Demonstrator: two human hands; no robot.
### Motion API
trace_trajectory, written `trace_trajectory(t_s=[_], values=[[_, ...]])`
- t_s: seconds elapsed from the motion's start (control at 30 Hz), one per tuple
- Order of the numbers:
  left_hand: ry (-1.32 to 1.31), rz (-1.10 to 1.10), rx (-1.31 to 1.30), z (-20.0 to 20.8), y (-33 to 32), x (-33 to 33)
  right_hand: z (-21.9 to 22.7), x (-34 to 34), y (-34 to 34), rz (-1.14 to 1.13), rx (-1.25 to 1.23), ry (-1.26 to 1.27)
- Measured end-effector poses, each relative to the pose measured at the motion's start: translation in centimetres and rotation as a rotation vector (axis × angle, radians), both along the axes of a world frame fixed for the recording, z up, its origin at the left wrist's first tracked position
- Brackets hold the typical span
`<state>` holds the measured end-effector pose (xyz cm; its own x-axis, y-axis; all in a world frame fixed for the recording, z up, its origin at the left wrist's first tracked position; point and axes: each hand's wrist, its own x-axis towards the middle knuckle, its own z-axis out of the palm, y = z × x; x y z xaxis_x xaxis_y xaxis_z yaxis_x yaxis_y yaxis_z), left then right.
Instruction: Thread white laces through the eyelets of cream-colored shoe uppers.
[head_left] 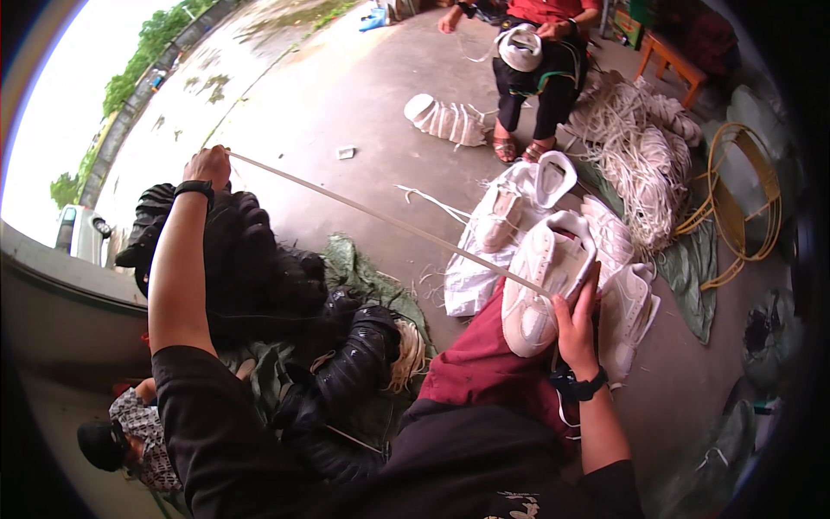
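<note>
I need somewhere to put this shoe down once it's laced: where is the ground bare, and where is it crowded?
Bare concrete lies ahead, between the black shoe pile, the taut lace and the seated person. Crowded: around the right hand and its white shoe, more white shoes, a lace heap and coiled cord.

Soft overcast daylight, blown-out glare upper left; faint shadows, strong fisheye bending, dark vignetted corners

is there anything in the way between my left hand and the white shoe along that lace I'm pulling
Nothing visible blocks it. The white lace runs taut and unobstructed from your raised left hand down to the white shoe that your right hand steadies on your knee. It passes above the black shoes and the concrete floor without touching them.
</note>
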<state>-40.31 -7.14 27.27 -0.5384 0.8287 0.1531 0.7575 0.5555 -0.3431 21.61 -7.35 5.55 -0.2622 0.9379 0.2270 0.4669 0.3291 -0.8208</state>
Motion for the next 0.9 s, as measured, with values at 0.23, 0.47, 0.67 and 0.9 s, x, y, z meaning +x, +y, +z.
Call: trace_trajectory(t_s=[0.23,0.47,0.67,0.9], values=[[0.015,0.215,-0.05,6.4,-5.0,-4.2,1.3,-0.4,-1.6,0.005,-0.005,0.014],[-0.082,0.133,0.059,8.2,-9.8,-11.8,2.3,-0.2,-2.2,0.034,-0.096,0.111],[-0.38,0.411,0.415,9.8,-12.4,-9.7,2.4,0.6,-2.4,0.03,-0.087,0.102],[-0.134,0.13,0.473,4.7,-13.7,-19.9,1.3,0.9,-1.2,0.015,-0.018,0.063]])
